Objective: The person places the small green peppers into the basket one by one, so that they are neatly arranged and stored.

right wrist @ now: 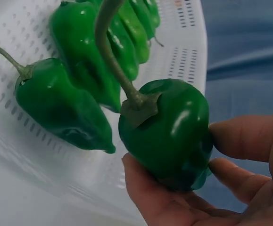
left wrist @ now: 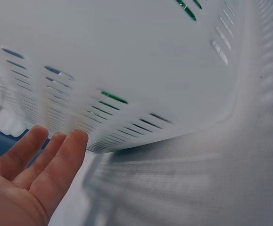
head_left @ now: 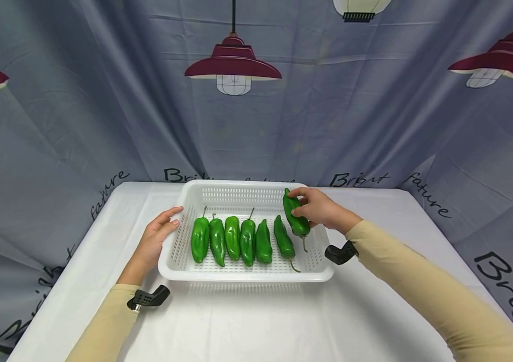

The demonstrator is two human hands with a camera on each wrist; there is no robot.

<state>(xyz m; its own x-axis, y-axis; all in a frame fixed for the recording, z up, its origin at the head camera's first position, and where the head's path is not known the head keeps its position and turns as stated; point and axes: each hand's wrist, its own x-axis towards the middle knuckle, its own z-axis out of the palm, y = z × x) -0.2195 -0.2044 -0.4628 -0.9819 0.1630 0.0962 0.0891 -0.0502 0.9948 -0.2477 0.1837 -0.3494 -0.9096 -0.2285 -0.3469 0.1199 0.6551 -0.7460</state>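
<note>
A white perforated plastic basket (head_left: 247,276) sits on the table with several green peppers (head_left: 247,241) lying side by side in it. My right hand (head_left: 322,208) grips one green pepper (head_left: 294,213) over the basket's right end, its stem pointing toward me. In the right wrist view, thumb and fingers wrap the held pepper (right wrist: 169,127), and another pepper (right wrist: 63,106) lies on the basket floor beside it. At the basket's left side is my left hand (head_left: 154,241), fingers extended. The left wrist view shows those fingers (left wrist: 56,174) straight, right by the slotted basket wall (left wrist: 103,56).
A white cloth covers the table (head_left: 247,322) around the basket. Behind it and along both sides hangs a grey-blue curtain (head_left: 148,125) printed with red lamps and lettering. Black wrist cameras (head_left: 340,253) are strapped on both sleeves.
</note>
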